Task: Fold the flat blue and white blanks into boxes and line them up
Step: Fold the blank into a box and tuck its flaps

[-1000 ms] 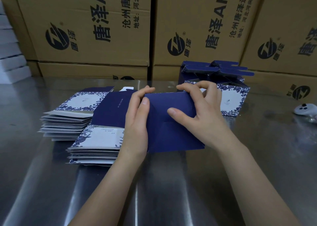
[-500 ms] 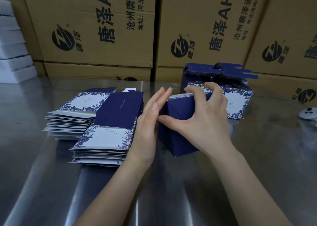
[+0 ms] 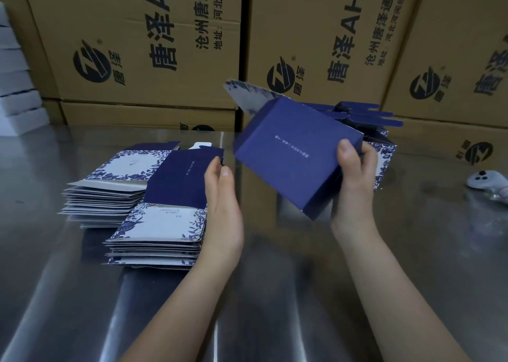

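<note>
Box folded up and lifted clear, left hand let go

Flat blanks (image 3: 154, 205) lay stacked at the left of the table (image 3: 275, 293). The left hand (image 3: 222, 205) had come off the box (image 3: 297, 155) and hung straight-fingered and empty beside them. The right hand (image 3: 354, 174) alone gripped the box, raised and tilted before the finished boxes (image 3: 384, 152), likely ready to join them.

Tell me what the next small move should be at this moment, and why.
Probably the right hand should turn the blue box upright and set it on the table beside the finished boxes. That hand alone holds the box, which is tilted in the air and looks squared up. The left hand is open by the stack of blanks.
</note>
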Available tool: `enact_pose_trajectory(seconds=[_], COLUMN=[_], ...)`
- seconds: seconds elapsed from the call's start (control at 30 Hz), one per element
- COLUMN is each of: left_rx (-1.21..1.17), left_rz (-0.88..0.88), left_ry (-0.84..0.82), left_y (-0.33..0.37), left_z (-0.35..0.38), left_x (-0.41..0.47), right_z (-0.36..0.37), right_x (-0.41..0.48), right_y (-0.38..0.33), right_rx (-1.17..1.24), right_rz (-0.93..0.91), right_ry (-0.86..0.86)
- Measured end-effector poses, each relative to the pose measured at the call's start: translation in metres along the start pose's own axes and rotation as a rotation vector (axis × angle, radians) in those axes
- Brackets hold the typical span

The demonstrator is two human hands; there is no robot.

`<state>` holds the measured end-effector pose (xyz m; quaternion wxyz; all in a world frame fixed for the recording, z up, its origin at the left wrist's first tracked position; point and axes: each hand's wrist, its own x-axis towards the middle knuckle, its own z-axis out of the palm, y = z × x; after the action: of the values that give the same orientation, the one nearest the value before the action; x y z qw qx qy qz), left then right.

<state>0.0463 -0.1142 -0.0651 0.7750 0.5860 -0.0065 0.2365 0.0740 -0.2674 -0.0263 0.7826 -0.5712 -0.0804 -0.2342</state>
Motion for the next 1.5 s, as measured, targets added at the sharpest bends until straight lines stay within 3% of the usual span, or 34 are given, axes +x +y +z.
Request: enact_pose_trajectory(seconds=[0.1, 0.3, 0.43, 0.57, 0.63, 0.7, 0.83, 1.03, 1.23, 1.5], left_rx=[-0.175, -0.549, -0.619, -0.482, -0.297, -0.091, 0.142, 0.232, 0.302, 0.330], left_rz=[-0.121, -0.377, -0.445, -0.357, -0.287, -0.182, 0.053, 0.120, 0.123, 0.110], left_ry=[-0.019, -0.104, -0.110, 0.089, 0.171, 0.210, 0.226, 0.178, 0.124, 0.138], left_y=[0.003, 0.015, 0.013, 0.008, 0.009, 0.009, 0.006, -0.002, -0.007, 0.002], left_z=[0.002, -0.001, -0.005, -0.005, -0.006, -0.005, 0.000, 0.003, 0.003, 0.004], left_x=[-0.002, 0.000, 0.003, 0.008, 0.009, 0.005, -0.007, -0.011, -0.011, -0.015], right_z=[-0.001, -0.004, -0.009, -0.006, -0.003, -0.001, 0.005, 0.028, 0.048, 0.047], right_x=[0.001, -0.005, -0.005, 0.002, 0.007, 0.008, -0.003, -0.035, -0.060, -0.054], right_y=[0.005, 0.014, 0.018, 0.020, 0.025, 0.029, 0.019, -0.004, 0.003, -0.001], right_rx=[0.324, 0.515, 0.550, 0.291, 0.049, -0.135, -0.289, -0.404, -0.528, -0.477], right_rz=[0.180, 0.312, 0.425, 0.555, 0.460, 0.240, -0.228, -0.916, -0.906, -0.651], right_ry=[-0.154, -0.288, -0.288, -0.158, -0.081, 0.036, 0.170, 0.020, -0.247, -0.039])
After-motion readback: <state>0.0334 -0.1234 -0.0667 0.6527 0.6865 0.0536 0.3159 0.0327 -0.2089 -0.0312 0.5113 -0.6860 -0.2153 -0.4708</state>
